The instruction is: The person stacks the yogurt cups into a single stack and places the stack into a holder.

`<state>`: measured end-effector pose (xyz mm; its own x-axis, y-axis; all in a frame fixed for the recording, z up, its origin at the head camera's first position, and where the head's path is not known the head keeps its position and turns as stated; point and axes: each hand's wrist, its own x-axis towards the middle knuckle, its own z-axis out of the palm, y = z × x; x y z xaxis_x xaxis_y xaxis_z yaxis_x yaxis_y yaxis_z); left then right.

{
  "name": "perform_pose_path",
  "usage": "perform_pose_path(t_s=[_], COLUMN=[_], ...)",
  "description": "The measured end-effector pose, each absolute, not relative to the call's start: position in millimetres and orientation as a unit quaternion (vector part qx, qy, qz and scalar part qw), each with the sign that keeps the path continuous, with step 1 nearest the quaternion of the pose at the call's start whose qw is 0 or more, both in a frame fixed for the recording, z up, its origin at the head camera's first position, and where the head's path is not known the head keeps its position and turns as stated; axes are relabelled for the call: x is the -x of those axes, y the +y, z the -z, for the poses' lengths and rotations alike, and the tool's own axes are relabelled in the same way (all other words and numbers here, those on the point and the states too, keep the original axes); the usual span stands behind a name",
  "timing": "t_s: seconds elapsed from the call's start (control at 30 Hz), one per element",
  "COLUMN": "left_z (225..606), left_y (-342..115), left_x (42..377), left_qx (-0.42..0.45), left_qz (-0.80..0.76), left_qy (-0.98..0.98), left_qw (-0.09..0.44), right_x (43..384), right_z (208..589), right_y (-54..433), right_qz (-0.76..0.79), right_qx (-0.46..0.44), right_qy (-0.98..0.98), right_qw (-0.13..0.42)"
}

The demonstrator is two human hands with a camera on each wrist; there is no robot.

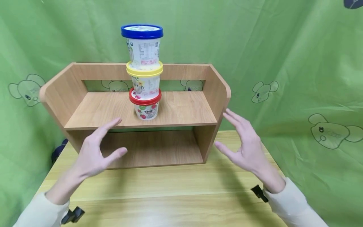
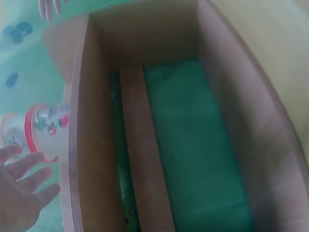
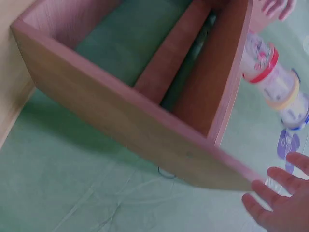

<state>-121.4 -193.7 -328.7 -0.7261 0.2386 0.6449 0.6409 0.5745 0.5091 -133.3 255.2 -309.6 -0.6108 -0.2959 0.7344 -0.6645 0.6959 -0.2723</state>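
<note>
Three white tubs stand stacked on the upper shelf of a wooden desk shelf (image 1: pixel 93 108): a red-lidded tub (image 1: pixel 146 111) at the bottom, a yellow-lidded tub (image 1: pixel 150 83) in the middle, a blue-lidded tub (image 1: pixel 144 52) on top. In the head view my left hand (image 1: pixel 95 153) hovers in front of the shelf's left part, fingers extended and thumb apart, holding nothing. My right hand (image 1: pixel 246 148) is held up beside the shelf's right side panel, fingers spread and likewise holding nothing. In the right wrist view the right hand (image 3: pixel 287 205) appears near the panel's edge.
The shelf unit stands on a light wooden table (image 1: pixel 170 195). Its lower compartment (image 1: pixel 158 148) is open at the front. A green curtain (image 1: pixel 283 47) with mouse-like drawings hangs behind and at both sides. A dark object (image 1: pixel 58 151) lies past the table's left edge.
</note>
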Motion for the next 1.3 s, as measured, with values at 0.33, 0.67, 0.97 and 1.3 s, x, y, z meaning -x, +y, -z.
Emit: perform_pose_path(t_s=[0.33,0.67,0.97,1.3], left_z=[369.0,412.0,445.8,456.3], left_y=[-180.7,-163.0,-153.1,-151.5], left_x=[97.8,82.0,75.5,74.2], left_qx=[0.31,0.291,0.278,0.281], left_qz=[0.248,0.132,0.072,0.077], left_qy=[-0.871,-0.909,-0.918,-0.915], left_qw=[0.289,0.27,0.273,0.28], right_x=[103.9,84.9,71.6,66.0], right_z=[345.4,386.7,420.6,430.0], right_y=[239.1,229.0,222.2,219.6], right_qz=[-0.147,-0.08,-0.025,-0.028], right_qx=[-0.275,-0.252,-0.23,-0.216], right_qy=[-0.903,-0.929,-0.945,-0.95], right_qw=[0.296,0.258,0.23,0.223])
